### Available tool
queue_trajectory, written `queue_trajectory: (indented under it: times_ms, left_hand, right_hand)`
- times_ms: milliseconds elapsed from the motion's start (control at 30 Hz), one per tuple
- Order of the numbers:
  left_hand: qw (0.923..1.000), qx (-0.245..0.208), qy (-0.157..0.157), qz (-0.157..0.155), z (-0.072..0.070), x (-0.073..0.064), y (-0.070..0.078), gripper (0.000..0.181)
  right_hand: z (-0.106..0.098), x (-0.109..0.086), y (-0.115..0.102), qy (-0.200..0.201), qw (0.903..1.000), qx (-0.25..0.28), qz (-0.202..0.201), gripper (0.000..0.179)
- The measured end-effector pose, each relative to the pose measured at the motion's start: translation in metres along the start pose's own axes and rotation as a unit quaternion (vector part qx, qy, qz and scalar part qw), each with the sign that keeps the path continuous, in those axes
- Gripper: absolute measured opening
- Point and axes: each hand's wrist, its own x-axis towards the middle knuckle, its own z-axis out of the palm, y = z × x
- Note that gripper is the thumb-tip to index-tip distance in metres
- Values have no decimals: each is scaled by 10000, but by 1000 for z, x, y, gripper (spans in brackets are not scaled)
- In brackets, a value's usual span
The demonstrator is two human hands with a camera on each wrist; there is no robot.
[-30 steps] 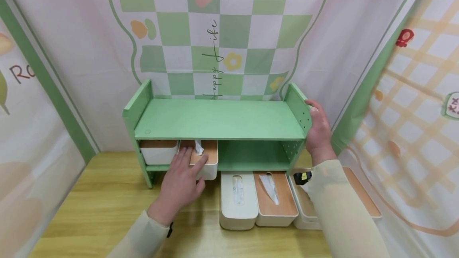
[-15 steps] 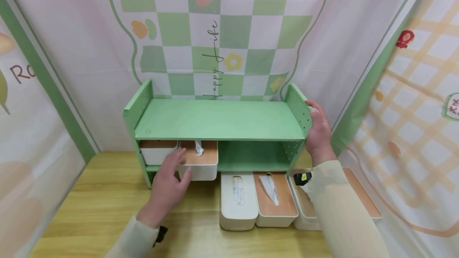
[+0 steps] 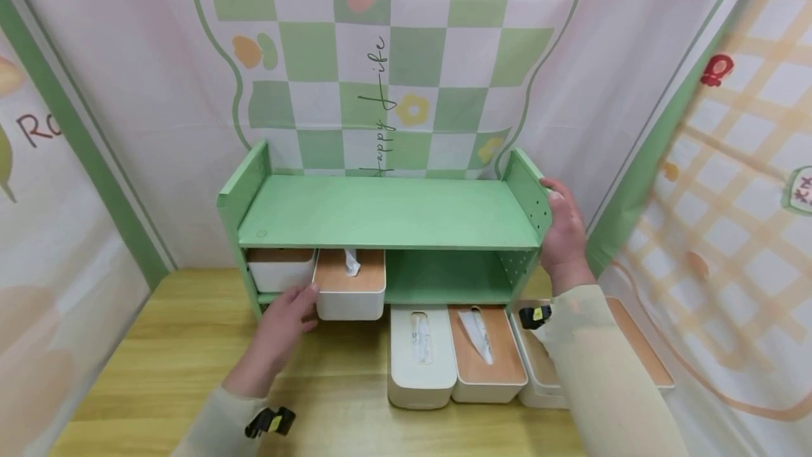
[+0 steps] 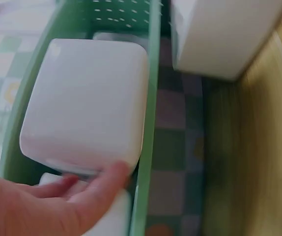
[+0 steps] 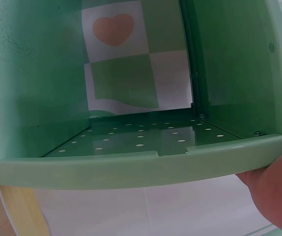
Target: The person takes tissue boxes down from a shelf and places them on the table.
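A green two-tier shelf (image 3: 387,211) stands on the table, and my right hand (image 3: 563,238) grips the top edge of its right side panel. On the lower tier sits a white tissue box (image 3: 350,304) with a wood-look lid and a tissue sticking up, its front jutting past the shelf edge. My left hand (image 3: 282,330) is at that box's left front corner, fingertips right at its side. In the left wrist view the fingers (image 4: 99,196) reach the box's lower edge, by the gap to a second white box (image 3: 282,276) at the tier's left end.
On the table before the shelf stand an all-white tissue box (image 3: 421,372), a wood-lidded tissue box (image 3: 488,379) and more boxes partly behind the right forearm (image 3: 609,365). Patterned cloth (image 3: 419,48) hangs behind. The tier's right part shows bare green board (image 3: 450,277).
My left hand has come off the lid of the jutting tissue box and moved down and left to its left side. The right hand stays on the side panel; the boxes look unmoved.
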Motion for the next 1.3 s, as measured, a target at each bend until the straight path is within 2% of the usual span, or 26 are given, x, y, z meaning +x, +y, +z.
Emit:
queue_trajectory:
  times_ms: [100, 167, 367, 567, 833, 1300]
  left_hand:
    - [9950, -755, -339, -564, -1, 7, -3, 77]
    - [9900, -1074, -469, -789, -1, 11, -7, 80]
    - [9795, -1757, -547, -817, 0, 17, -18, 74]
    - [9796, -1694, -648, -869, -2, 18, -18, 73]
    - [9704, -2052, -891, -909, -6, 24, -21, 81]
    - [9694, -1949, -849, -1225, -11, 31, -20, 88]
  right_hand:
    - [0, 0, 0, -9, 9999, 125, -19, 49]
    - [0, 0, 0, -9, 9999, 165, -22, 48]
    - [1, 0, -1, -38, 10000, -2, -55, 49]
    - [1, -1, -2, 23, 10000, -96, 4, 50]
    - [1, -1, -1, 15, 10000, -71, -43, 50]
    - [1, -2, -2, 43, 9995, -295, -47, 51]
